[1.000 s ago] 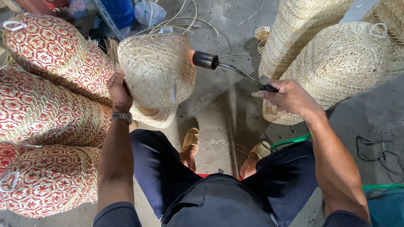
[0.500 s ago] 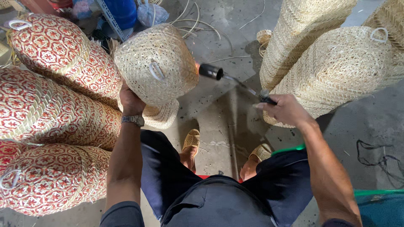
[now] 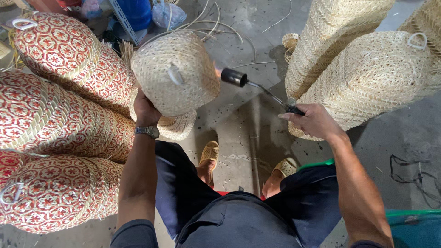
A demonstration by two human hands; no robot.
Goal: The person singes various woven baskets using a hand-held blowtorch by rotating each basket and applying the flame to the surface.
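My left hand (image 3: pixel 146 109) grips the rim of a pale woven basket (image 3: pixel 177 73) and holds it up with its rounded bottom and a small white loop turned toward me. My right hand (image 3: pixel 310 120) is closed on the handle of a thin black gas torch (image 3: pixel 251 84). The torch's nozzle points at the basket's right side, with a small flame touching the weave. A second pale woven piece (image 3: pixel 177 126) lies on the floor just under the held basket.
Stacks of red-and-cream patterned woven baskets (image 3: pixel 59 115) fill the left. Tall stacks of plain pale baskets (image 3: pixel 372 73) stand at the right. Loose cane strips and a blue container (image 3: pixel 138 11) lie at the back. My sandalled feet (image 3: pixel 209 154) rest on the concrete floor (image 3: pixel 243 133).
The basket has been turned and lifted a little in my left hand. The torch nozzle has moved in against the basket's right side, and a small flame now shows there.
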